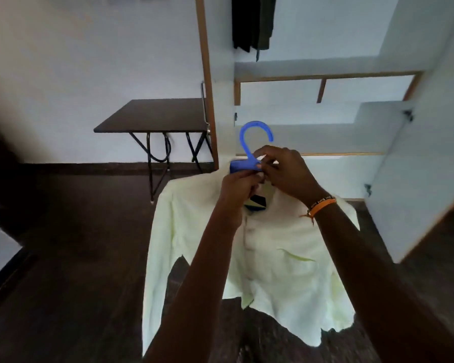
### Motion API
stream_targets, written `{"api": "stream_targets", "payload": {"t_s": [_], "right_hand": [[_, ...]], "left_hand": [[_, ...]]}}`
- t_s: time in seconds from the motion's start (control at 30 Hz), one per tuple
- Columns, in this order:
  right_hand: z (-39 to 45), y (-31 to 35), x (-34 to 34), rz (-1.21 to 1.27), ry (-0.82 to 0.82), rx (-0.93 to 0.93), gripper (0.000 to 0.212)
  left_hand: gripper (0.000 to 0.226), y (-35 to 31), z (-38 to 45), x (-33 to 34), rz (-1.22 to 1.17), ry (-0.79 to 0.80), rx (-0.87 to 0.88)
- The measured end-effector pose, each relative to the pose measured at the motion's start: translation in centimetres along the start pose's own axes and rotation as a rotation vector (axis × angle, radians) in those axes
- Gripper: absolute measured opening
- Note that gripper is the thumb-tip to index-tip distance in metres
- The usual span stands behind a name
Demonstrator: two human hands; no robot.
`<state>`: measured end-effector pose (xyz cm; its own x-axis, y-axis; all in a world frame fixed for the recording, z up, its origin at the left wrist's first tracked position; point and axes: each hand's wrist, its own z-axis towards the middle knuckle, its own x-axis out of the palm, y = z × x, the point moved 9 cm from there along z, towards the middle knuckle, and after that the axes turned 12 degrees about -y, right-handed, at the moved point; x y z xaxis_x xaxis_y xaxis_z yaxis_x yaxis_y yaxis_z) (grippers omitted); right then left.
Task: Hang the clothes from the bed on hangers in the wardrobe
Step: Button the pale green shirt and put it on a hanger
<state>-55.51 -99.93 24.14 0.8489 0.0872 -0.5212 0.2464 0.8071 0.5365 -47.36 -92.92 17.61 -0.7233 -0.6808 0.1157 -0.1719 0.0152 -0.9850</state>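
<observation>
A pale yellow shirt (281, 258) hangs in mid-air on a blue plastic hanger (249, 142), whose hook sticks up above the collar. My left hand (237, 187) grips the collar just under the hanger's neck. My right hand (286, 171), with an orange band at the wrist, pinches the collar at the same spot from the right. The hanger's shoulders are hidden inside the shirt. The open wardrobe (325, 113) stands straight ahead, with dark clothes (254, 22) hanging in its upper part.
A dark folding table (152, 113) stands at the wall to the left of the wardrobe. The wardrobe's white door (425, 153) swings open at the right. Wooden-edged shelves (325, 77) cross the wardrobe behind the shirt. Dark floor (76, 258) lies below.
</observation>
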Motion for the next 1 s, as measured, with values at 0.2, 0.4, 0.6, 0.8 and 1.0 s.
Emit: {"api": "stream_targets", "payload": {"t_s": [0.2, 0.4, 0.6, 0.8, 1.0], "right_hand": [[2.3, -9.9, -5.7, 0.098, -0.159, 0.166, 0.040], [2.2, -19.8, -8.4, -0.514, -0.008, 0.300, 0.027], [3.8, -26.5, -10.7, -0.072, -0.113, 0.487, 0.005], [11.4, -30.7, -14.4, 0.233, -0.383, 0.433, 0.030], [24.9, -33.8, -20.9, 0.237, -0.555, 0.255, 0.016]], "left_hand": [[0.011, -1.7, 8.1, 10.5, -0.007, 0.156, -0.073], [0.010, -5.8, 14.4, 18.8, -0.241, 0.420, 0.026], [0.016, -7.7, 21.5, 25.3, -0.171, 0.482, 0.083], [0.018, -13.4, 29.9, 32.6, -0.168, 0.478, 0.132], [0.016, -21.1, 37.9, 40.6, -0.048, 0.431, 0.331]]}}
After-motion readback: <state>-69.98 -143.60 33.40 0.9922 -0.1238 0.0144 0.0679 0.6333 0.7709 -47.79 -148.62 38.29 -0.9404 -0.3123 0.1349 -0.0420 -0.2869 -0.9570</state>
